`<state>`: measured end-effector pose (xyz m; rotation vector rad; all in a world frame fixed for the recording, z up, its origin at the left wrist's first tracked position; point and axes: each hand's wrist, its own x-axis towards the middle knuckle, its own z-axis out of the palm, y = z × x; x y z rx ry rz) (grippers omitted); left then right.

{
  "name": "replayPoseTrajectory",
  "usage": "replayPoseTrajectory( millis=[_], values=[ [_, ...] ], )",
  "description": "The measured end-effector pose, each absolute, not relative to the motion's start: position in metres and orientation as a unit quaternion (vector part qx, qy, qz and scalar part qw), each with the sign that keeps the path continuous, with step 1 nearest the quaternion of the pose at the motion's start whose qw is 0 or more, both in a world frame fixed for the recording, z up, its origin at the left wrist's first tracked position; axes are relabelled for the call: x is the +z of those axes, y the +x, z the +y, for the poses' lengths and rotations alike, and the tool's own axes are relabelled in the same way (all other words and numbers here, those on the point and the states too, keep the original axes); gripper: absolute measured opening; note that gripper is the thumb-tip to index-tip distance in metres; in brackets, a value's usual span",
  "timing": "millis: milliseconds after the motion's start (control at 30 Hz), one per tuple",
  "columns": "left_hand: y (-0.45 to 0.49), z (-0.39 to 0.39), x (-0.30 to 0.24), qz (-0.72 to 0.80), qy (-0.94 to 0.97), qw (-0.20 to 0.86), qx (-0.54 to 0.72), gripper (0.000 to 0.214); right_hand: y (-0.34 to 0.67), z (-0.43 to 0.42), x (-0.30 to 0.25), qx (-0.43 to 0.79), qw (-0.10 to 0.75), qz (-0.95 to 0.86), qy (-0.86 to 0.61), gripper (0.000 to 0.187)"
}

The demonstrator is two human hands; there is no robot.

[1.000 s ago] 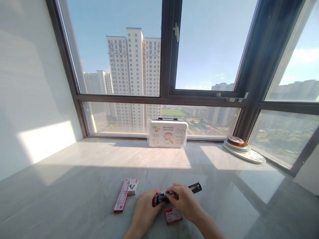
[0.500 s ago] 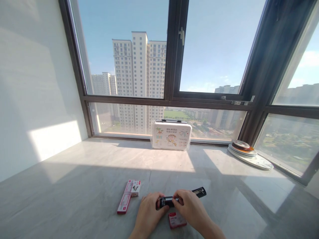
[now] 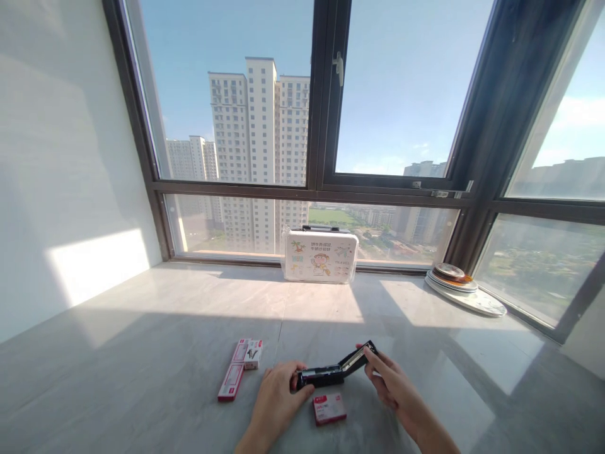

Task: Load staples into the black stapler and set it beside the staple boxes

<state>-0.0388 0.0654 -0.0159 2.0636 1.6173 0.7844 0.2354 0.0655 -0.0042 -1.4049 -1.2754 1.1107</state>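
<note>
On a clock face centred on the black stapler (image 3: pixel 321 374), with twelve toward the window (image 3: pixel 397 120), the person's left hand (image 3: pixel 282 386) sits at nine, its thumb on the near side and its fingers on the far side, clamped on the stapler's left end. The stapler is opened out at its hinge, the long lower part lying nearly level just above or on the grey marbled countertop (image 3: pixel 155 366), the cover (image 3: pixel 355 359) slanting up toward two o'clock with a pale metal strip along its inside. The person's right hand (image 3: pixel 386 377), at three o'clock, is closed on the cover's raised tip, pinching it between thumb and fingers. The two hands are apart from each other

At six o'clock, just beside the stapler on the near side, a small red-and-white box (image 3: pixel 329 410) lies flat. Around nine o'clock, beyond the left hand, two slim red-and-white boxes (image 3: pixel 231 381) lie end to end, and a small white carton (image 3: pixel 253 354) printed with a dark stapler picture stands right against them. At twelve, well apart, a white cartoon-printed case (image 3: pixel 321 257) with a black handle stands upright before the window. At two o'clock rests a stack of plates (image 3: pixel 466 297)
</note>
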Motion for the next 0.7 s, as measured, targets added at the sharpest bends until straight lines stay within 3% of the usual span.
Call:
replayPoseTrajectory(
  millis=[167, 300, 500, 700],
  values=[
    [-0.039, 0.064, -0.014, 0.582, 0.739, 0.204, 0.271, 0.028, 0.188, 0.087, 0.025, 0.331, 0.437, -0.658, -0.515, 0.048],
    [-0.04, 0.066, -0.018, 0.582, 0.738, 0.202, 0.277, 0.027, 0.158, 0.082, 0.026, 0.245, 0.351, -0.732, -0.531, 0.03],
    [-0.041, 0.065, -0.02, 0.582, 0.748, 0.18, 0.264, 0.02, 0.144, 0.078, 0.028, 0.159, 0.246, -0.77, -0.567, 0.023],
    [-0.039, 0.051, -0.012, 0.47, 0.788, 0.247, 0.313, 0.057, 0.185, 0.088, 0.036, 0.165, 0.199, -0.768, -0.586, 0.016]
  ],
)
